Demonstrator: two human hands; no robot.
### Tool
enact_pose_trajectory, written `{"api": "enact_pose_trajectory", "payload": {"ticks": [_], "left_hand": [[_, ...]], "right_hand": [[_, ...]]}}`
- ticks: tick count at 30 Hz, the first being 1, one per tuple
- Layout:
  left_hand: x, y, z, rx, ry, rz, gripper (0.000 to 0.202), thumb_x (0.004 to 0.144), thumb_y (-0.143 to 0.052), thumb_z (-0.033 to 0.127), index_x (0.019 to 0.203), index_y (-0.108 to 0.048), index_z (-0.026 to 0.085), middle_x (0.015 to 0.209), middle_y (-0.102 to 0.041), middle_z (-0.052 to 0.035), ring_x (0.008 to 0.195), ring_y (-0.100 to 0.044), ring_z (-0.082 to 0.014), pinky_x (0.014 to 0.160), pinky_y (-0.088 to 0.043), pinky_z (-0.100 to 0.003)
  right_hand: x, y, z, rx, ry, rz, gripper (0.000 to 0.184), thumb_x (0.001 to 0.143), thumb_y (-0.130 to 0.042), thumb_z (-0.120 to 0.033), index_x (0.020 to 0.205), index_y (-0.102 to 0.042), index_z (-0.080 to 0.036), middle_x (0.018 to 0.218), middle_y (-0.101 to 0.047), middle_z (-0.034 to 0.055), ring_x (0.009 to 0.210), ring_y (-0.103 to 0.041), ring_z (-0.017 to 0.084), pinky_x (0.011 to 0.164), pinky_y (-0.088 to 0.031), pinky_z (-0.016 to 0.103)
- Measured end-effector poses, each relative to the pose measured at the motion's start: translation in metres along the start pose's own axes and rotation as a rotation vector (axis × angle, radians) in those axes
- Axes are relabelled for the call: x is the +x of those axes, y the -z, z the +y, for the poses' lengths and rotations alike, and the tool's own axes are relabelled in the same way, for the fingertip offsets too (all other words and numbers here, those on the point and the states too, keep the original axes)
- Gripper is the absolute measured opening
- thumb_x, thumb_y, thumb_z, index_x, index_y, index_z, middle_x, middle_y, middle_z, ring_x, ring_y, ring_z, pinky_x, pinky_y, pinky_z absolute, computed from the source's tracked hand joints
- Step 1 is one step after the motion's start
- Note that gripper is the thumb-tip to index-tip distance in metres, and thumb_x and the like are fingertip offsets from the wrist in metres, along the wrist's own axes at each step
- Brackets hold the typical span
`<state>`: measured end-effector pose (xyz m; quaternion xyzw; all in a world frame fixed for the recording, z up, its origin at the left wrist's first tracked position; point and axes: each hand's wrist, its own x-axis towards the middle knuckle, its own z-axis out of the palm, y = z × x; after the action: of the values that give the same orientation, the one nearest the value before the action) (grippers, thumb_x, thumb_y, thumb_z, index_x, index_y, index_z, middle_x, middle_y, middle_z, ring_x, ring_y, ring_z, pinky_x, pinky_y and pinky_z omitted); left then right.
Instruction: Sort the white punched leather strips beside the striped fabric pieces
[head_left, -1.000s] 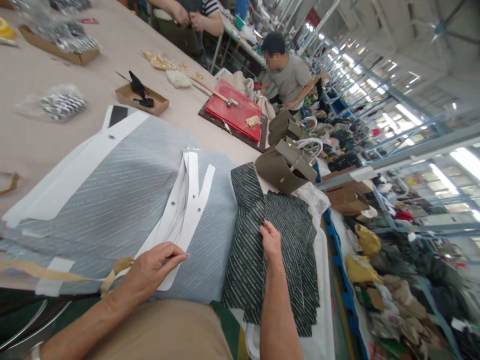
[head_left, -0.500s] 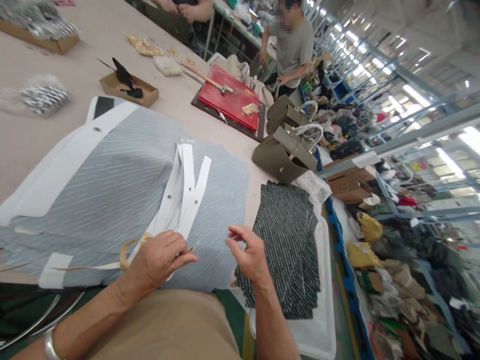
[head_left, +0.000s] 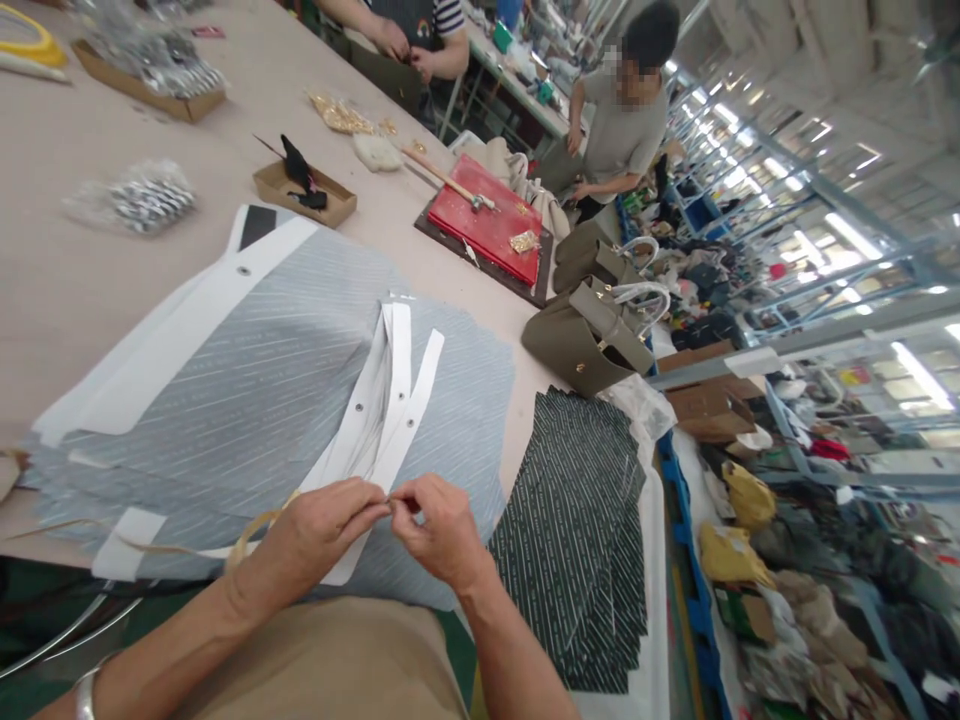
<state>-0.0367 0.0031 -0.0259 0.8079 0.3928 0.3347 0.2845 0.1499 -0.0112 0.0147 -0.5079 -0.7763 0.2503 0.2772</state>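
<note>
My left hand (head_left: 319, 535) and my right hand (head_left: 442, 528) meet over the near end of a fan of white strips (head_left: 390, 385) with metal studs. Both hands pinch at the strip's end, fingertips touching. A tan tape (head_left: 251, 525) curls out from under my left hand. The strips lie on a stack of grey striped fabric panels (head_left: 255, 390) with white bands. To the right of my right hand lies a pile of dark green striped fabric pieces (head_left: 581, 520).
Olive handbags (head_left: 589, 335) stand at the table's right edge. Farther back are a red cutting pad (head_left: 487, 215) with a hammer, a small cardboard tray (head_left: 304, 190), and bagged metal hardware (head_left: 139, 195). Two other people work at the far end. Cluttered floor lies to the right.
My right hand left the dark green fabric pile and moved left to meet my left hand at the white strip's end. The folded-up green piece now lies flat.
</note>
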Motion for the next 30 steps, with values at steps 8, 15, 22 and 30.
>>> {"api": "enact_pose_trajectory", "payload": {"ticks": [8,15,22,30], "left_hand": [[0.008,0.003,-0.001,-0.105,0.077,0.02,0.023,0.1,-0.047,0.032,0.087,-0.063,0.022,0.074,-0.067,0.0021,0.067,-0.064,-0.013,0.065,-0.046,-0.023],[-0.003,-0.011,-0.016,-0.158,0.277,-0.089,0.027,0.1,-0.039,0.033,0.087,-0.061,0.023,0.09,-0.064,-0.0023,0.088,-0.063,-0.0174,0.08,-0.049,-0.028],[-0.006,-0.012,-0.023,-0.192,0.335,-0.106,0.026,0.098,-0.042,0.034,0.083,-0.061,0.024,0.094,-0.063,-0.0021,0.09,-0.063,-0.0173,0.081,-0.05,-0.028],[-0.001,-0.007,-0.012,-0.317,0.333,-0.098,0.025,0.097,-0.046,0.032,0.08,-0.061,0.022,0.091,-0.066,-0.0015,0.087,-0.063,-0.0158,0.08,-0.049,-0.026]], "right_hand": [[0.041,-0.028,0.046,0.6,-0.722,0.29,0.016,0.075,-0.06,-0.032,0.073,-0.065,-0.017,0.055,-0.06,-0.0035,0.048,-0.054,0.011,0.051,-0.047,0.023],[0.068,-0.042,0.083,0.661,-0.774,0.227,0.025,0.071,-0.067,-0.039,0.076,-0.069,-0.015,0.056,-0.062,-0.0026,0.05,-0.056,0.011,0.049,-0.048,0.022],[0.072,-0.045,0.076,0.382,-0.715,0.14,0.015,0.082,-0.06,-0.035,0.086,-0.063,-0.02,0.052,-0.058,-0.0082,0.045,-0.058,0.01,0.048,-0.045,0.02],[0.062,-0.047,0.098,0.609,-0.977,0.329,0.044,0.069,-0.074,-0.045,0.095,-0.049,-0.019,0.054,-0.054,-0.011,0.034,-0.049,0.008,0.034,-0.04,0.019]]}}
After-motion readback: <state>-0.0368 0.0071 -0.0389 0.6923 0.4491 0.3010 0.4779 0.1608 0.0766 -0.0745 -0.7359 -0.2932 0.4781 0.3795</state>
